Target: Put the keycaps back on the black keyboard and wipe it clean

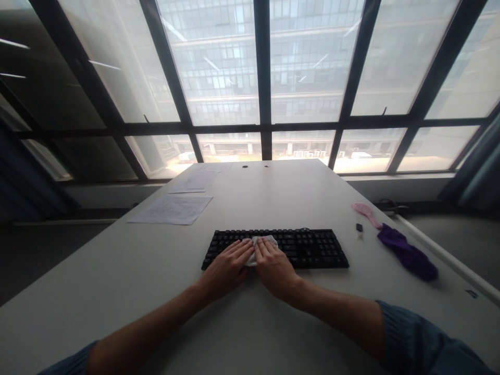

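A black keyboard lies crosswise on the white table in front of me. On its left-middle keys is a crumpled white cloth, partly covered by both hands. My left hand is closed on the cloth's left side, fingers together and pointing forward over the keys. Beside it, my right hand holds the cloth from above, its fingers also pressed together and its wrist near the keyboard's front edge. The two hands nearly meet at the fingertips. Both thumbs are mostly hidden.
Printed papers lie at the left on the white table. To the keyboard's right are a small dark USB-stick-like item, a pink hairbrush and a purple cloth pouch. Large windows stand beyond the far edge.
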### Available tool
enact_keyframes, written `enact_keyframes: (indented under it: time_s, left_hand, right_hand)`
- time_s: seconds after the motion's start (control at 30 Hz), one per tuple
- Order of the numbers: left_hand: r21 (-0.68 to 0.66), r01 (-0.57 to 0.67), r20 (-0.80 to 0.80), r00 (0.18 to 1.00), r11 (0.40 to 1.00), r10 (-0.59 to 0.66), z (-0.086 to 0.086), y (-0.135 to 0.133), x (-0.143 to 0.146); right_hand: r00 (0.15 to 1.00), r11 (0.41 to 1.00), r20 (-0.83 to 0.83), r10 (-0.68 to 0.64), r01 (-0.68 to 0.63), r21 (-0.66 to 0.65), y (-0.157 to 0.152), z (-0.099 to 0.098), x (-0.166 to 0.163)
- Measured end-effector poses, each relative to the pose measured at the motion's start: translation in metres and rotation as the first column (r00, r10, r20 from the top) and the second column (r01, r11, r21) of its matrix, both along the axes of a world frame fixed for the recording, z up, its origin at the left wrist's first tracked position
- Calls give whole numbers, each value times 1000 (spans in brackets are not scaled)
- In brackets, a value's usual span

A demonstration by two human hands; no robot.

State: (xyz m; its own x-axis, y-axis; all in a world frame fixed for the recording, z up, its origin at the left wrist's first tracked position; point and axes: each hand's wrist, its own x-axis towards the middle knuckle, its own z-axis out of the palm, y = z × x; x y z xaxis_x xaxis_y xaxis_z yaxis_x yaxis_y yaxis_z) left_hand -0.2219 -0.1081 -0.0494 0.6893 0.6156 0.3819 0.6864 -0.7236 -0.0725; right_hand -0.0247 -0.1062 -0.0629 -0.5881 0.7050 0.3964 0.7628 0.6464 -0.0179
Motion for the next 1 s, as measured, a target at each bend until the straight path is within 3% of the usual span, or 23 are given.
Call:
enact_keyframes:
  time_s: [0.33, 0.67, 1.0]
  left_hand:
    - [19, 35, 60, 998, 999, -36, 3, -2, 3]
    - [9, -115, -5, 993, 993, 115, -2, -3, 3]
    - [-12, -77, 17, 997, 997, 77, -2, -1, 2]
  right_hand:
    - [1000, 1000, -6, 21, -21, -11, -2, 6, 2]
    - [998, 998, -11, -65, 65, -6, 0, -4, 0]
    - [999, 998, -9, -43, 43, -40, -1, 1, 1]
